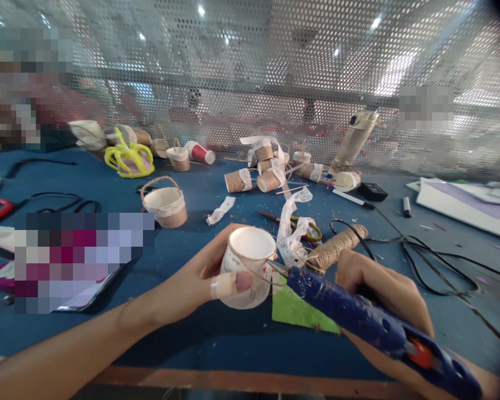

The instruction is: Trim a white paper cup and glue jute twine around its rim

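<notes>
In the head view my left hand (pixel 216 278), with a strip of tape round the thumb, is wrapped about a white paper cup (pixel 244 294). The cup's open mouth faces up and tilts slightly toward me. A thin strand of twine runs along its rim and crosses its side. My right hand (pixel 383 289) grips a blue glue gun (pixel 350 311), whose metal nozzle touches or nearly touches the cup's right side near the rim. Behind the gun lie a spool of twine (pixel 335 248) and a crumpled strip of white lace (pixel 291 239).
Scissors (pixel 312 229) and a green sheet (pixel 300 311) lie beside the cup. A twine-handled basket (pixel 166 208) stands left; several twine-wrapped cups (pixel 270 179) are heaped at the back. Black cable (pixel 441 255) coils on the right. A perforated metal screen (pixel 250 83) rises behind the table.
</notes>
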The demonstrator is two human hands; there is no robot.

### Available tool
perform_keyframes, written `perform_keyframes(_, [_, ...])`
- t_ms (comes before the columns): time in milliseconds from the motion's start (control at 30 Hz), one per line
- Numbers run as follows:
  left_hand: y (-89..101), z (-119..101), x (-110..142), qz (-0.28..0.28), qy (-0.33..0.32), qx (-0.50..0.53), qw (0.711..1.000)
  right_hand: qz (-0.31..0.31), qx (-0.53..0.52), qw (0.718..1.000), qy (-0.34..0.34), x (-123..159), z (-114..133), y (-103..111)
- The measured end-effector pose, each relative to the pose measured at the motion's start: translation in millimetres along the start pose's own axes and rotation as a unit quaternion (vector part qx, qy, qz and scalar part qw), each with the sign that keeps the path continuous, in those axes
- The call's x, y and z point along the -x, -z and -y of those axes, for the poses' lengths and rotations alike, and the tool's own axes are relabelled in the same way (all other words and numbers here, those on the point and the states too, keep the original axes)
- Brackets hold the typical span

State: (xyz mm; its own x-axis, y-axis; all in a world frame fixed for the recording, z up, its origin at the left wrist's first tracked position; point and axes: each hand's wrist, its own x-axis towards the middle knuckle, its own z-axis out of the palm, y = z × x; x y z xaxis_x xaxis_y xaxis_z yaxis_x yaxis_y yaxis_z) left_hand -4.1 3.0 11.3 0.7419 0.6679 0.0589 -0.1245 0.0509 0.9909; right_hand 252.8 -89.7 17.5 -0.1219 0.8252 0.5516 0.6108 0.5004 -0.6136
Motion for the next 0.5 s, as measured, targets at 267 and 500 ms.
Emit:
perform_keyframes(267, [-1.3, -4.9, -0.2, 0.007, 0.015, 0.02, 1.0, 0.014, 0.002, 1.0, -0.024, -1.6, -7.9, 5.2])
perform_keyframes(500, [-0.9, -2.2, 0.5, -0.013, 0.016, -0.01, 1.0, 0.041, 0.026, 0.999, -0.007, 1.3, -2.6, 8.0])
